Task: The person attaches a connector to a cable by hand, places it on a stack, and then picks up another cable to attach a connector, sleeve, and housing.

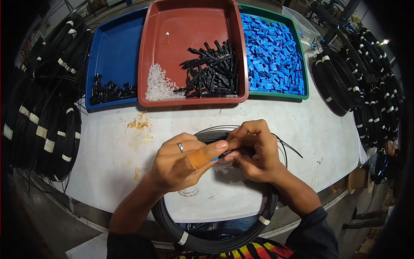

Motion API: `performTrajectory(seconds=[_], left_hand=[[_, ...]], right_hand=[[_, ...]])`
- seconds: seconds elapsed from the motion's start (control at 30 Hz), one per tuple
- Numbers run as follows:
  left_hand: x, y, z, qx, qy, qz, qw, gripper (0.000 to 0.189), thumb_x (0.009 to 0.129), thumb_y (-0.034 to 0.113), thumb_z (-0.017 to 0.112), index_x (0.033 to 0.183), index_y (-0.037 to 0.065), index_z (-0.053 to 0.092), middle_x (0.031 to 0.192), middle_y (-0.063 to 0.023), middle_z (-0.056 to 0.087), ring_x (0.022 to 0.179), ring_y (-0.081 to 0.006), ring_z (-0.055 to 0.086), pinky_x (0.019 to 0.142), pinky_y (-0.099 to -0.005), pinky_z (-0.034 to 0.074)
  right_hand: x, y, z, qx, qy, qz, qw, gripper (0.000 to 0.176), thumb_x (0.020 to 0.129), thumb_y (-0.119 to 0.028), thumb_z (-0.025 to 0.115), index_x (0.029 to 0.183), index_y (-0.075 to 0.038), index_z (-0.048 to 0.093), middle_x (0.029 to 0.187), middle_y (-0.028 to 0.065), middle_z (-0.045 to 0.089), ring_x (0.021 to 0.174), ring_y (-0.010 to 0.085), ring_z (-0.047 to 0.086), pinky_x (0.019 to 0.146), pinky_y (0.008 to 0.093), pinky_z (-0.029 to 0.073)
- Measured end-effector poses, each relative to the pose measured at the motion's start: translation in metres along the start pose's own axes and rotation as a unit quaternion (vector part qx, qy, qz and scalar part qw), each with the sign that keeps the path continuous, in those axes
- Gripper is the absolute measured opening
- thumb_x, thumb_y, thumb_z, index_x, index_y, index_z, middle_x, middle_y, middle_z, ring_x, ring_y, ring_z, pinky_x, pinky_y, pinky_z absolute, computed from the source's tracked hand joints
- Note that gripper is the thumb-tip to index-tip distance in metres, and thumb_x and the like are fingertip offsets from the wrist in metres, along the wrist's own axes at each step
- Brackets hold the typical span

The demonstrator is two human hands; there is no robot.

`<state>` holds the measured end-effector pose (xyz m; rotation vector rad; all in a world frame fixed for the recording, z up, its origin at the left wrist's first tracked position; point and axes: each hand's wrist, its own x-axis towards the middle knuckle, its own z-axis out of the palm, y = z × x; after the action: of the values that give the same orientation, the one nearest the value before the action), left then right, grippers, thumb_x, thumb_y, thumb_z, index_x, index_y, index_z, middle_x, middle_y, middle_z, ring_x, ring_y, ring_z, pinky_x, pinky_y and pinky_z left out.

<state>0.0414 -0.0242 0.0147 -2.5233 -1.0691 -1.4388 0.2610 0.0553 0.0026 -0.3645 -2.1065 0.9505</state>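
Note:
A coil of black cable (pixel 166 221), bound with white tape, lies over the front edge of the white table and the person's lap. Above its middle, my two hands meet at a small black cable connector (pixel 225 154) with a blue tip (pixel 214 159). My left hand (pixel 183 159), with a ring and orange tape around the thumb, pinches the connector from the left. From the other side, the thumb and bent fingers of my right hand (pixel 257 151) close on its black part. The fingers hide much of the connector. A loose cable end (pixel 293 149) sticks out beyond my right hand.
Across the back of the table (pixel 108 172) stand a blue tray (pixel 114 47), a red tray (pixel 172 26) with small white and long black parts, and a green tray (pixel 305 82) of blue clips. Taped cable coils (pixel 43 125) flank the left; more coils (pixel 334 84) flank the right.

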Motion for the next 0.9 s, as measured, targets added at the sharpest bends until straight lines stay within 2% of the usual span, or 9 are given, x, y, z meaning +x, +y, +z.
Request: performTrajectory(seconds=[0.2,0.27,0.33,0.43,0.5,0.57,0.7,0.8,0.9], left_hand=[[-0.005,0.000,0.010,-0.076,0.063,-0.097,0.990,0.076,0.072,-0.002,0.091,0.137,0.000,0.050,0.081,-0.0074,0.077,0.069,-0.0171,0.074,0.065,-0.0281,0.054],[-0.003,0.001,0.004,-0.053,0.042,-0.064,0.996,0.077,0.072,-0.002,0.091,0.137,0.000,0.049,0.081,-0.0075,0.078,0.070,-0.0172,0.074,0.065,-0.0282,0.054],[-0.001,0.000,0.004,-0.031,0.021,-0.030,0.999,0.078,0.072,-0.002,0.091,0.137,0.000,0.048,0.082,-0.0075,0.078,0.071,-0.0174,0.075,0.065,-0.0283,0.054],[-0.003,-0.003,0.007,-0.019,0.067,0.001,0.998,0.067,0.070,0.001,0.091,0.130,0.003,0.062,0.086,-0.0031,0.077,0.061,-0.0151,0.066,0.061,-0.0289,0.051],[-0.003,-0.005,0.002,-0.005,0.028,-0.025,0.999,0.071,0.073,-0.001,0.091,0.132,0.003,0.051,0.084,-0.0089,0.079,0.073,-0.0179,0.074,0.069,-0.0274,0.053],[-0.005,-0.004,0.002,-0.026,0.044,-0.059,0.997,0.065,0.074,0.000,0.090,0.128,0.002,0.053,0.085,-0.0098,0.079,0.074,-0.0189,0.074,0.071,-0.0267,0.053],[-0.011,-0.008,-0.002,-0.006,0.049,-0.106,0.993,0.062,0.075,0.003,0.091,0.125,-0.001,0.055,0.090,-0.0128,0.079,0.087,-0.0201,0.077,0.075,-0.0284,0.057],[-0.010,-0.009,-0.011,-0.007,0.041,-0.218,0.975,0.051,0.075,0.018,0.092,0.116,0.004,0.065,0.105,-0.0087,0.079,0.094,-0.0230,0.074,0.086,-0.0336,0.055],[0.002,-0.008,-0.062,0.035,0.127,-0.254,0.958,0.046,0.082,0.014,0.086,0.122,0.002,0.066,0.120,-0.0122,0.074,0.107,-0.0228,0.071,0.090,-0.0355,0.054]], right_hand=[[0.003,-0.004,0.003,-0.013,0.022,-0.003,1.000,0.056,0.080,0.007,0.080,0.122,0.001,0.044,0.092,0.0146,0.072,0.088,0.0255,0.078,0.074,0.0306,0.059],[0.004,-0.003,0.002,-0.028,0.019,-0.013,0.999,0.057,0.080,0.006,0.081,0.123,0.001,0.044,0.093,0.0144,0.072,0.088,0.0248,0.078,0.073,0.0306,0.059],[0.003,0.000,0.000,0.072,0.002,0.033,0.997,0.056,0.082,0.005,0.081,0.124,0.001,0.045,0.097,0.0148,0.072,0.087,0.0249,0.078,0.078,0.0317,0.059],[0.002,-0.010,0.000,0.037,0.002,0.086,0.996,0.052,0.079,0.003,0.082,0.120,-0.001,0.050,0.101,0.0118,0.070,0.088,0.0266,0.075,0.084,0.0370,0.056],[0.009,-0.010,-0.003,-0.060,-0.002,0.037,0.998,0.049,0.078,0.001,0.082,0.117,-0.002,0.054,0.101,0.0099,0.070,0.089,0.0283,0.071,0.085,0.0395,0.052],[0.014,-0.009,-0.004,-0.160,-0.002,-0.020,0.987,0.045,0.076,0.000,0.081,0.114,-0.003,0.057,0.100,0.0081,0.070,0.090,0.0300,0.068,0.087,0.0420,0.049],[0.015,-0.004,-0.005,-0.202,-0.035,0.052,0.977,0.039,0.075,-0.002,0.080,0.110,-0.005,0.062,0.102,0.0087,0.070,0.095,0.0331,0.063,0.086,0.0438,0.048],[0.009,0.005,-0.002,-0.214,-0.050,0.072,0.973,0.034,0.077,-0.003,0.080,0.108,-0.005,0.065,0.098,0.0117,0.070,0.094,0.0339,0.063,0.083,0.0440,0.050],[0.011,0.000,-0.002,-0.198,-0.049,0.089,0.975,0.029,0.079,-0.007,0.080,0.104,-0.005,0.066,0.092,0.0147,0.069,0.093,0.0348,0.064,0.080,0.0454,0.050]])
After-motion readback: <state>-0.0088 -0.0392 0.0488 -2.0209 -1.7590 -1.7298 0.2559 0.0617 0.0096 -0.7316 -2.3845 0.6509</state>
